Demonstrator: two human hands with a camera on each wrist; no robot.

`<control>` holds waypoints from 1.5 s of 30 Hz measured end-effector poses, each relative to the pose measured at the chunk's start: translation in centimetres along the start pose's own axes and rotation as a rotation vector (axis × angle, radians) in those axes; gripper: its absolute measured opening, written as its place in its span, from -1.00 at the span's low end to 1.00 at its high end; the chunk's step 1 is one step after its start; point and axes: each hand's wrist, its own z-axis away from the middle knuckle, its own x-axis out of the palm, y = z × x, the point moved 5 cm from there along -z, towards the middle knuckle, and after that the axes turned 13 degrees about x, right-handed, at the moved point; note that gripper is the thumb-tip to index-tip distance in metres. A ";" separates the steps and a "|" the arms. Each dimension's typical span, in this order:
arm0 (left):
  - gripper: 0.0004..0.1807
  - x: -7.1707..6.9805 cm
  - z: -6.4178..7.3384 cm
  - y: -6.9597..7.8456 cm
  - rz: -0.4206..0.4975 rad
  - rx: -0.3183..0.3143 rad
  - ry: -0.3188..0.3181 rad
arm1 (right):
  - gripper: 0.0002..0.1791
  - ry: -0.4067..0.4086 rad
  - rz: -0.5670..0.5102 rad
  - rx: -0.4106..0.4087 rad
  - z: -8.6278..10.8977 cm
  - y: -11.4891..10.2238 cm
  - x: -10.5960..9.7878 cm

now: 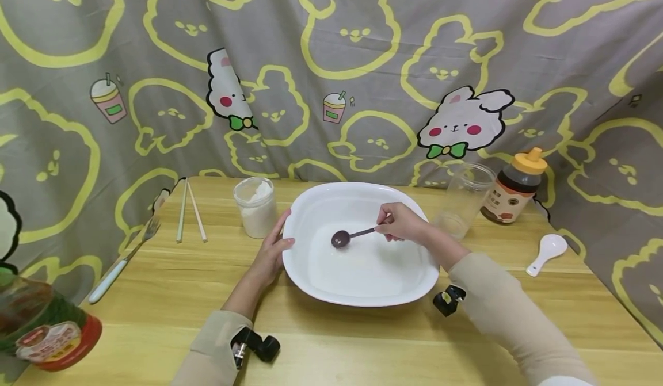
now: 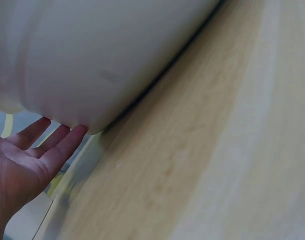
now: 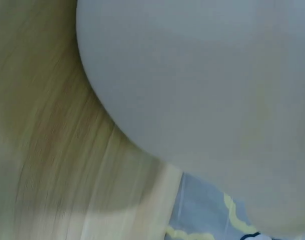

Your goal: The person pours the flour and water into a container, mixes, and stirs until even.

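Note:
A large white basin (image 1: 357, 285) stands on the wooden table. My left hand (image 1: 270, 253) grips its left side, thumb over the rim; in the left wrist view the fingers (image 2: 62, 142) press against the outer wall. Over the basin, my right hand (image 1: 401, 223) pinches the handle of a dark brown measuring spoon (image 1: 340, 239). The spoon's round bowl is low inside the basin and has a little whitish matter in it. Behind the left hand stands a clear jar of white powder (image 1: 258, 213), without a lid. The right wrist view shows the basin's outer wall (image 3: 192, 90), not the hand.
A clear empty jar (image 1: 463, 199) and a yellow-capped brown bottle (image 1: 513, 190) stand at the right, with a white spoon (image 1: 548, 252) nearby. Chopsticks (image 1: 195, 213), a fork (image 1: 121, 265) and a red-lidded jar (image 1: 52, 328) are at the left. A patterned curtain (image 1: 311, 144) hangs behind.

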 end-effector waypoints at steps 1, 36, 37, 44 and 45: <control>-0.24 0.0 0.0 0.0 -0.002 -0.001 0.001 | -0.89 -0.014 0.012 -0.010 0.2 0.0 -0.1; -0.27 0.1 0.0 -0.2 -0.021 -0.031 -0.013 | -0.95 -0.105 0.097 -0.015 1.9 -0.1 0.0; -0.27 0.1 0.0 -0.2 -0.020 -0.030 -0.012 | -0.95 -0.107 0.110 -0.020 2.1 -0.1 -0.2; -0.26 -0.1 0.0 0.0 -0.020 -0.023 -0.013 | -0.93 -0.054 0.163 -0.042 2.2 0.1 -1.3; -0.26 -0.1 0.0 0.0 -0.019 -0.026 -0.015 | -0.93 -0.045 0.159 -0.041 2.0 0.1 -1.2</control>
